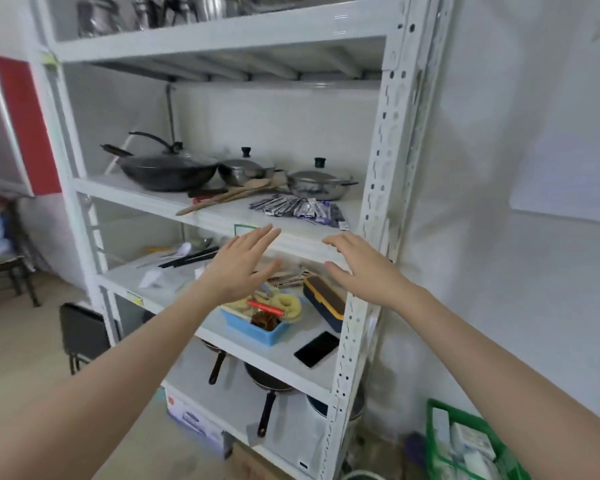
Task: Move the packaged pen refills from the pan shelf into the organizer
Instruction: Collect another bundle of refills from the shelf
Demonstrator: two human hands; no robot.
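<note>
1. Refills (298,211): packaged pen refills lie fanned out in a loose pile on the pan shelf (222,216), at its right front, just in front of the right lidded pot (317,183) and beside the wooden spoons (229,197).
2. Left hand (238,268): raised before the shelf's front edge, fingers straight and together, holding nothing.
3. Right hand (364,268): raised at the same height, fingers relaxed and slightly bent, holding nothing. Neither hand touches the packets.
4. Organizer: judged to be the blue tray (257,327) on the shelf below, already crowded with a red pen-like item and other oddments; this identification is not certain. A yellow-edged case (326,303) and a black phone (316,348) lie near it.
5. Step in hand: reach to the pile; no packet is yet taken.
6. Recommended method: bring both hands over the shelf edge and close in on the pile from its two ends, gathering the fanned packets together before lifting. Slippery film packets are likely to slide apart, so press them into one stack and grip across the width.
7. Hazards: keep the left wrist clear of the spoon handles, which project toward the edge, and lift without knocking the pot behind.
</note>
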